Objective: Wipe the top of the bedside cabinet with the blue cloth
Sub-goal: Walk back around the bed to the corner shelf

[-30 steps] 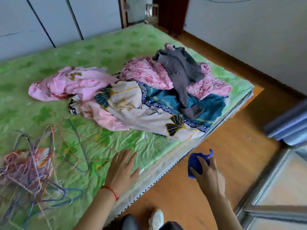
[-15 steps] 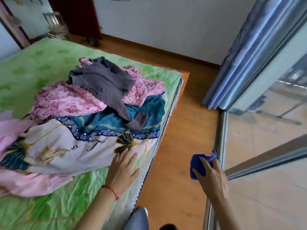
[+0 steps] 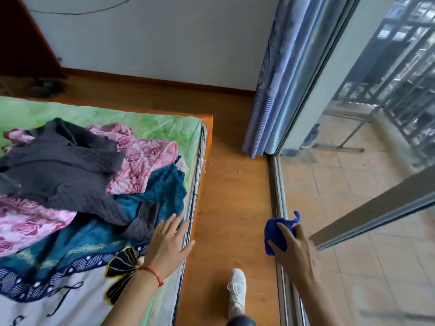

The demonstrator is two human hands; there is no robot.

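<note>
While no writing can be read anywhere, the right hand point(image 3: 295, 249) clutches the bunched blue cloth point(image 3: 277, 234) over the floor point(image 3: 226, 196) at near right; the left hand point(image 3: 168, 247) lies flat, fingers spread, on the bed point(image 3: 164, 128) edge.

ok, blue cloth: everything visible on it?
The blue cloth is deep royal blue, soft fabric by the look, bunched into a wad in the right hand. Fingers wrap its lower and right sides; a twisted corner sticks up past them. It is held in the air over the wooden floor near the sliding-door track, touching only the hand.
</note>
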